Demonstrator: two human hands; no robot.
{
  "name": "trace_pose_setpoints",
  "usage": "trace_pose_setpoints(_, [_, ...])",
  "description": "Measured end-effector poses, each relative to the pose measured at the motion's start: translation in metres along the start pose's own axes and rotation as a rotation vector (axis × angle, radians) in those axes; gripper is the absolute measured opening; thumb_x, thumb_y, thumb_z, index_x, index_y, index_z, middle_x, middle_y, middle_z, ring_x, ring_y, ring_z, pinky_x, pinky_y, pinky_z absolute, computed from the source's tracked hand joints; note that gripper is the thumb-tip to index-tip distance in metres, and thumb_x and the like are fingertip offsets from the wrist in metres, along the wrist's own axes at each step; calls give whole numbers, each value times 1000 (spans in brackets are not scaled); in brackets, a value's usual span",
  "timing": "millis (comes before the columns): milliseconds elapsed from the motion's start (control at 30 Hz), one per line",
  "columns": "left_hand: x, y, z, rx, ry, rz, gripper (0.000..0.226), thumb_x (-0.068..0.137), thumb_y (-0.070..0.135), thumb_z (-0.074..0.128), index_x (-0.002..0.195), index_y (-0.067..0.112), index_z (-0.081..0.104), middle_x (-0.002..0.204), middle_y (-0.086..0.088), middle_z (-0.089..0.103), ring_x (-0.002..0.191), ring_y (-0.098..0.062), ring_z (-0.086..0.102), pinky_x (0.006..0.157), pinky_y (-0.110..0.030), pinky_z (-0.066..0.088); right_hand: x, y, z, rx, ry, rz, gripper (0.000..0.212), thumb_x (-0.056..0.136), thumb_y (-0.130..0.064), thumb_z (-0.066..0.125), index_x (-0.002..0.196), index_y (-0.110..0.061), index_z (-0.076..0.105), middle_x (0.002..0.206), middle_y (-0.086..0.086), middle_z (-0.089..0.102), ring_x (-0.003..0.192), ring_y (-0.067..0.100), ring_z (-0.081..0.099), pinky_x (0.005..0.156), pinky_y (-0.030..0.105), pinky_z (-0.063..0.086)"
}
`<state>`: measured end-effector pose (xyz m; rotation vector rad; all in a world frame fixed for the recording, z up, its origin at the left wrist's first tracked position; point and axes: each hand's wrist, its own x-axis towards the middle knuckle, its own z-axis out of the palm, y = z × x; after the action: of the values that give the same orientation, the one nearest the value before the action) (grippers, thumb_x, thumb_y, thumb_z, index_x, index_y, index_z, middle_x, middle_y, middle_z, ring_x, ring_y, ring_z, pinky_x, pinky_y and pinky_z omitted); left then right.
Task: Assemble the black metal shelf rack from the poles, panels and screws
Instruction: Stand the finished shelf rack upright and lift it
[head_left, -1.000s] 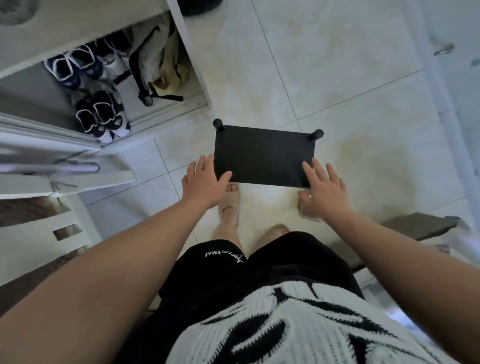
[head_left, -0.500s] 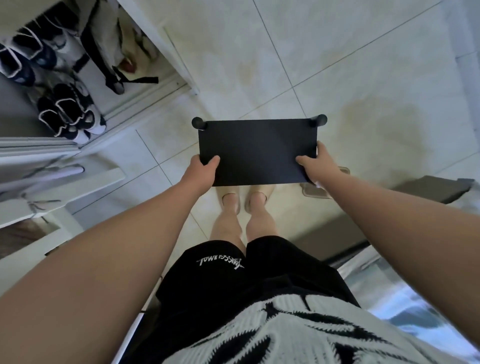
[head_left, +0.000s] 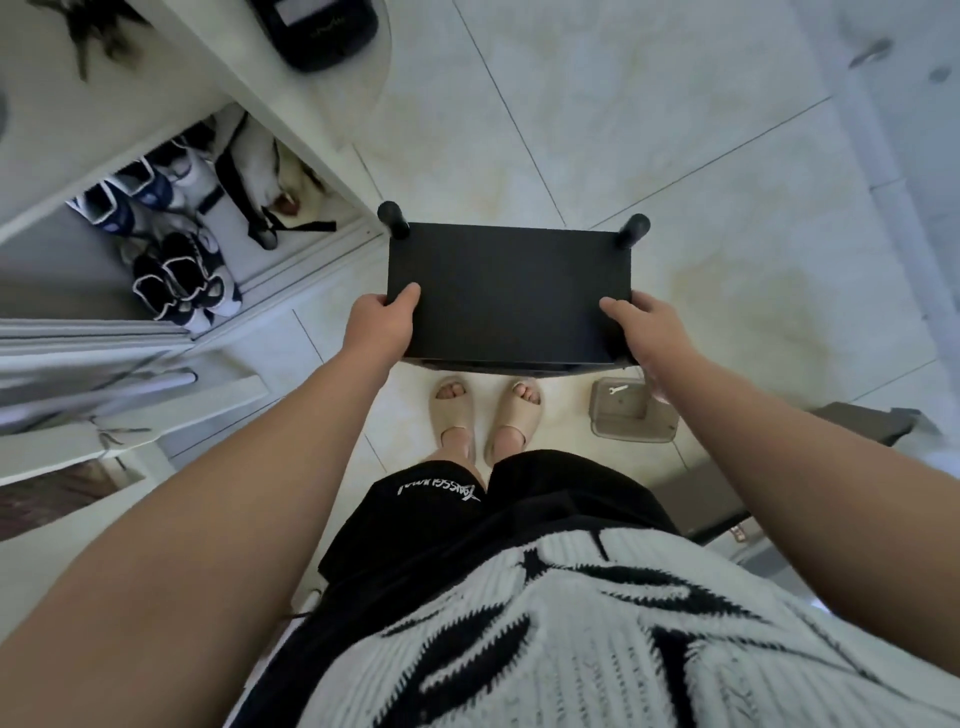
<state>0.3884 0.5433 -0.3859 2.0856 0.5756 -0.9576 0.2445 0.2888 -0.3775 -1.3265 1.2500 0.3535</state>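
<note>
The black metal shelf rack (head_left: 509, 291) is seen from above, its flat top panel facing me and two black pole ends (head_left: 390, 218) sticking out at its far corners. My left hand (head_left: 382, 325) grips the near left edge, thumb lying on top of the panel. My right hand (head_left: 644, 327) grips the near right corner in the same way. The rack is held in front of me above the tiled floor, and the lower shelves and near poles are hidden under the top panel.
A clear plastic box (head_left: 626, 410) with a small wrench lies on the floor by my right foot. A white shoe cabinet (head_left: 171, 249) with several shoes stands at left. A dark low piece (head_left: 857, 423) lies at right. My sandalled feet (head_left: 485, 410) stand just below the rack.
Both hands went from resting open at the panel's near corners to gripping its edges. The rack has come up closer to me and now looks larger in view.
</note>
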Motion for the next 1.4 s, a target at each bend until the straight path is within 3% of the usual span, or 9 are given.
trace_pose_setpoints(167, [-28,60,0,-33,-32,126,24,93,49,60,82,29,57,91,10,62,84,-8,59,63,-23,42,-19,-47,-38,77,35,-155,22,99,-26,61,119,-21,66,102,-10,72,89,6,69,64,19,52])
trace_pose_setpoints(300, [-32,113,4,-41,-50,244,35,92,50,62,101,17,65,94,8,65,84,-7,60,62,-22,42,-21,-93,-59,167,125,-257,16,99,-23,61,114,-24,65,96,-15,72,72,-6,69,55,9,50])
trace_pose_setpoints(500, [6,200,13,-61,-53,362,40,89,48,67,110,14,67,100,4,70,90,-11,66,70,-25,49,11,-177,-76,168,193,-354,12,97,-28,62,97,-38,68,89,-20,74,82,-1,69,71,19,53])
trace_pose_setpoints(600, [37,256,16,-49,-57,398,49,86,52,68,116,13,66,106,1,70,94,-15,67,74,-28,51,39,-226,-80,180,236,-376,17,97,-30,63,113,-37,66,95,-20,73,88,2,69,75,22,53])
trace_pose_setpoints(800, [87,378,28,19,-87,443,43,87,47,70,114,14,63,103,4,68,86,-8,64,63,-20,46,90,-316,-98,224,300,-366,35,98,-30,63,132,-27,64,113,-6,72,101,14,69,87,33,55])
trace_pose_setpoints(1033, [120,497,72,85,-164,476,48,85,50,67,118,15,62,107,3,68,95,-16,66,82,-36,57,145,-391,-148,292,360,-359,33,98,-30,63,131,-28,65,113,-5,72,101,13,69,80,26,53])
trace_pose_setpoints(1200, [142,580,135,157,-167,507,36,88,46,68,109,18,64,99,8,68,89,-11,65,63,-23,48,206,-429,-202,357,386,-327,25,98,-33,62,123,-38,65,113,-5,71,99,13,68,75,25,51])
trace_pose_setpoints(1333, [146,653,189,214,-197,510,32,87,44,71,107,19,64,100,5,70,91,-16,67,69,-29,53,251,-467,-259,400,385,-275,14,99,-33,62,100,-48,64,108,-7,71,92,9,67,67,21,48])
trace_pose_setpoints(1400, [145,688,213,229,-224,519,28,87,42,72,103,21,63,99,5,69,92,-17,67,71,-31,55,267,-485,-286,402,394,-253,14,99,-34,62,99,-48,63,107,-7,70,91,7,66,65,20,47])
